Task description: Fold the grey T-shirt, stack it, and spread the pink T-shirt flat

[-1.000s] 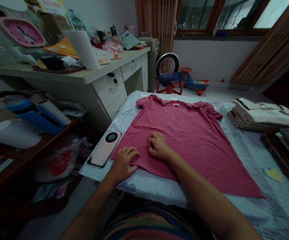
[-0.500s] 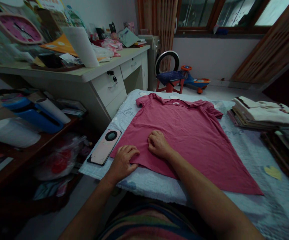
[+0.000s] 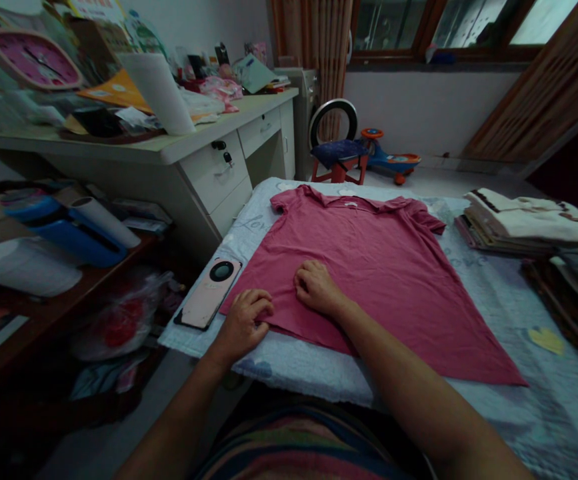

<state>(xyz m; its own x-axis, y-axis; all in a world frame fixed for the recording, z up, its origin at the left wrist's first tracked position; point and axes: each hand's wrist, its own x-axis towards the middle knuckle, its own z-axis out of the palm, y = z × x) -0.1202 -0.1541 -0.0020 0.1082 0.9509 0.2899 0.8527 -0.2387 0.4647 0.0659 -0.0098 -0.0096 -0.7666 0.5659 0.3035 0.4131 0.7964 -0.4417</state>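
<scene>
A dark pink collared shirt (image 3: 369,267) lies spread flat, its collar at the far side and its hem toward me. My left hand (image 3: 246,321) is at the hem's left corner, fingers curled over the cloth and thumb beneath, pinching the edge. Farther in on the shirt, my right hand (image 3: 316,287) rests with bent fingers closed on the fabric; its fingertips are partly hidden. Left of the shirt, a pale pink phone (image 3: 206,297) with a round black camera ring lies face down, close to my left hand.
The shirt lies on a light blue patterned cover (image 3: 253,223). Stacks of folded clothes (image 3: 513,230) sit at the right. A cluttered desk (image 3: 169,155) and a low shelf (image 3: 113,263) with a blue bottle flank the left. A stool (image 3: 339,157) stands beyond.
My left thumb and fingers have drawn slightly closer together at the hem, and the hand has shifted a little left. My right hand stays almost in place.
</scene>
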